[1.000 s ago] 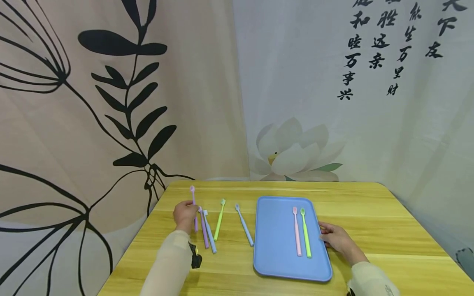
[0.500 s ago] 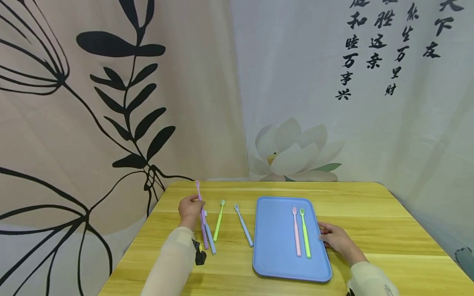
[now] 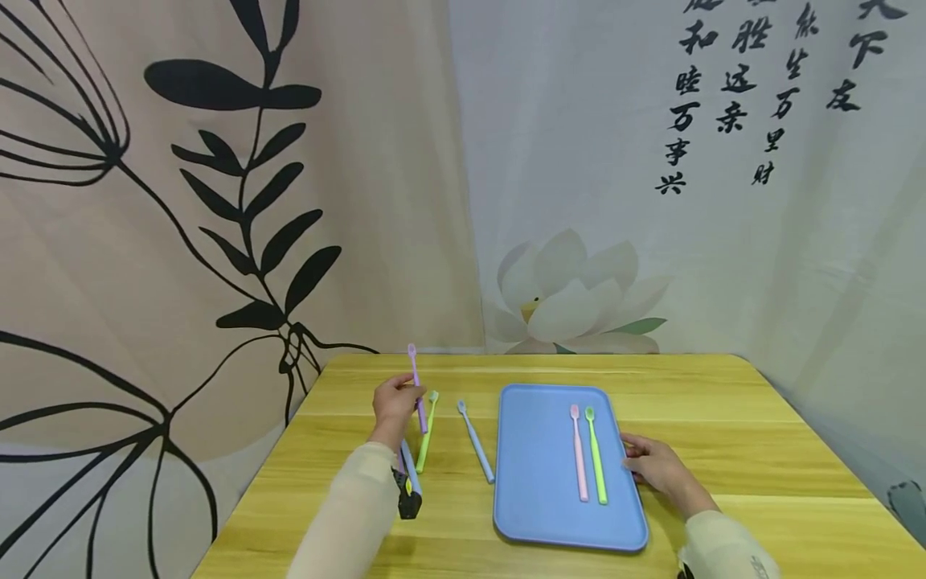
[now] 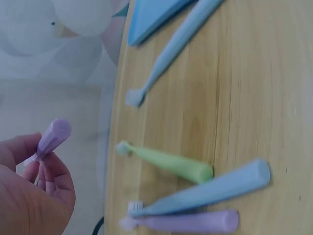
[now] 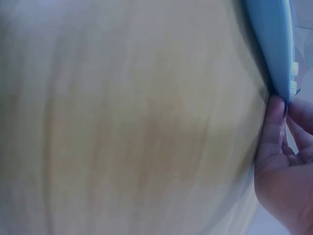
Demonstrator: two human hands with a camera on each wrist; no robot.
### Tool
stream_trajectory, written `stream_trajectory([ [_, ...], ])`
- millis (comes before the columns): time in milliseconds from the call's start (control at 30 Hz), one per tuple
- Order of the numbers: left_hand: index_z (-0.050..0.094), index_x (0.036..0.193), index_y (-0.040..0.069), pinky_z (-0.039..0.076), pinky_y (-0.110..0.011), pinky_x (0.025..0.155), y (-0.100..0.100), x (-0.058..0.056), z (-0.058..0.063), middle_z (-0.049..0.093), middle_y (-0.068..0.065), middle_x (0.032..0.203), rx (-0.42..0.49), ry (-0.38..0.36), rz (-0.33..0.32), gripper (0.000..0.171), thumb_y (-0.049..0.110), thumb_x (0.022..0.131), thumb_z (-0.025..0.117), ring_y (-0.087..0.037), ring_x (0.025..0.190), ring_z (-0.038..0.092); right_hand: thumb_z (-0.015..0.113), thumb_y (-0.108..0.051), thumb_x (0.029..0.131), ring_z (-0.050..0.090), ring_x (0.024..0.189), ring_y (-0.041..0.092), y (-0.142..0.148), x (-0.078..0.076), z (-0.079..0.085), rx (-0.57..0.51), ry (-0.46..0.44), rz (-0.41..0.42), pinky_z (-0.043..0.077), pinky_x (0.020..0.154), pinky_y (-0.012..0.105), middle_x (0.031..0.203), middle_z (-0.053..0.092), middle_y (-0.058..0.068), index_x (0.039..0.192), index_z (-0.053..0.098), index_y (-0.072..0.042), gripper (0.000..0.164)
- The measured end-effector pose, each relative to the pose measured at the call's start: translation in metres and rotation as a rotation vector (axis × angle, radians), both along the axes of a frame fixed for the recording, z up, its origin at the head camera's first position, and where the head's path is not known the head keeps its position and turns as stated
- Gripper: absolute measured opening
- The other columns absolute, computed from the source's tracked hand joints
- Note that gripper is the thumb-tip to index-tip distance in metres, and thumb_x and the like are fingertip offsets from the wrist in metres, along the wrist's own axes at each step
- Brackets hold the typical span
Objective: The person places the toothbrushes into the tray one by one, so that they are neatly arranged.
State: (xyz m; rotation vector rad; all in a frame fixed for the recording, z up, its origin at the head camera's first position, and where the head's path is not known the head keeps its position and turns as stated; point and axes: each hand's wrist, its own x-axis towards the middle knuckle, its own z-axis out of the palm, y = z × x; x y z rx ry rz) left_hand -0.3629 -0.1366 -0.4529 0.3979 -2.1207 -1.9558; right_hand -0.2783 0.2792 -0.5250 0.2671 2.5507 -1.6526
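Note:
My left hand (image 3: pixel 395 408) pinches a purple toothbrush (image 3: pixel 420 416) between thumb and fingers, bristle end up, held above the table. In the left wrist view its handle end (image 4: pixel 57 131) points toward the camera. Below that hand lie a blue toothbrush (image 4: pixel 210 193), a second purple toothbrush (image 4: pixel 195 222) and a green toothbrush (image 4: pixel 171 162); the sleeve partly covers some of them in the head view. My right hand (image 3: pixel 664 471) grips the right rim of a blue tray (image 3: pixel 535 490), thumb and fingers at its edge. On the tray, a pink toothbrush (image 3: pixel 580 462) lies beside a green one.
Another blue toothbrush (image 3: pixel 476 442) lies slanted on the wooden table (image 3: pixel 694 394), its handle end close to the tray's left rim. Behind the table's far edge hangs a printed curtain (image 3: pixel 391 201).
My left hand has lifted the purple toothbrush off the table and carried it to the right, over the other brushes toward the green one. My right hand stays at the tray's rim.

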Motion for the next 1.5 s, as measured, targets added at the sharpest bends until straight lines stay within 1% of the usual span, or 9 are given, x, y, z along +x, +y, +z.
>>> stream_trajectory([
  [133,0.065,0.121,-0.007,0.056,-0.025,0.067,0.014,-0.001,0.003,0.064,-0.013,0.091,0.087,0.019,-0.038,0.036,-0.007,0.086,0.070,-0.015,0.071,0.062,0.057,0.005,0.093,0.053,0.096,0.026,0.002,0.002,0.001,0.002,-0.003,-0.006,0.052,0.072,0.031,0.111,0.054,0.020,0.143,0.042,0.010,0.053],
  [267,0.065,0.122,-0.007,0.055,-0.025,0.066,0.025,0.000,0.004,0.063,-0.011,0.091,0.134,0.037,-0.073,0.036,-0.008,0.086,0.069,-0.016,0.076,0.063,0.057,0.004,0.093,0.053,0.097,0.027,0.002,0.003,0.002,0.002,0.003,-0.003,0.052,0.072,0.031,0.112,0.054,0.020,0.143,0.042,0.010,0.053],
  [467,0.063,0.125,-0.007,0.055,-0.029,0.071,0.042,0.005,0.004,0.061,-0.011,0.093,0.159,0.035,-0.120,0.036,-0.005,0.089,0.068,-0.023,0.084,0.064,0.057,0.004,0.093,0.054,0.095,0.025,0.002,0.002,0.001,0.002,0.001,0.009,0.053,0.073,0.032,0.111,0.054,0.019,0.144,0.043,0.010,0.052],
  [567,0.063,0.125,-0.007,0.055,-0.032,0.072,0.052,0.006,0.003,0.062,-0.010,0.092,0.179,0.035,-0.150,0.037,-0.005,0.088,0.068,-0.022,0.082,0.064,0.057,0.005,0.093,0.055,0.096,0.025,0.000,0.003,0.002,-0.005,0.003,0.009,0.053,0.073,0.032,0.111,0.054,0.019,0.143,0.043,0.009,0.052],
  [700,0.063,0.123,-0.008,0.053,-0.029,0.067,0.066,0.008,0.003,0.062,-0.009,0.089,0.196,0.038,-0.190,0.036,-0.006,0.087,0.068,-0.019,0.078,0.063,0.056,0.006,0.094,0.055,0.097,0.026,-0.001,0.005,0.003,-0.023,0.003,0.008,0.054,0.073,0.033,0.112,0.053,0.020,0.144,0.042,0.010,0.053],
  [867,0.063,0.122,-0.008,0.053,-0.030,0.069,0.084,0.012,0.005,0.064,-0.009,0.089,0.211,0.025,-0.228,0.037,-0.007,0.086,0.068,-0.020,0.078,0.063,0.056,0.005,0.094,0.054,0.099,0.027,-0.002,0.005,0.003,-0.019,-0.006,-0.003,0.054,0.074,0.033,0.114,0.053,0.021,0.144,0.042,0.009,0.052],
  [1100,0.063,0.121,-0.009,0.054,-0.032,0.071,0.104,0.019,0.005,0.063,-0.009,0.088,0.196,0.020,-0.258,0.036,-0.008,0.085,0.067,-0.017,0.074,0.061,0.057,0.005,0.093,0.054,0.099,0.027,-0.001,0.005,0.004,-0.014,0.000,0.001,0.054,0.074,0.032,0.113,0.053,0.021,0.144,0.043,0.010,0.053],
  [1300,0.064,0.121,-0.007,0.053,-0.030,0.069,0.121,0.025,-0.002,0.062,-0.008,0.089,0.189,0.005,-0.287,0.036,-0.005,0.086,0.068,-0.018,0.075,0.060,0.057,0.004,0.094,0.053,0.099,0.027,-0.001,0.004,0.003,-0.002,-0.008,-0.003,0.053,0.074,0.032,0.112,0.053,0.019,0.144,0.043,0.009,0.052],
  [1500,0.067,0.117,-0.005,0.052,-0.029,0.066,0.139,0.032,-0.010,0.062,-0.008,0.089,0.158,-0.018,-0.281,0.033,-0.004,0.085,0.071,-0.016,0.074,0.060,0.056,0.006,0.094,0.052,0.099,0.027,-0.002,0.005,0.005,0.000,-0.004,0.002,0.053,0.074,0.033,0.110,0.053,0.018,0.143,0.043,0.010,0.051],
])
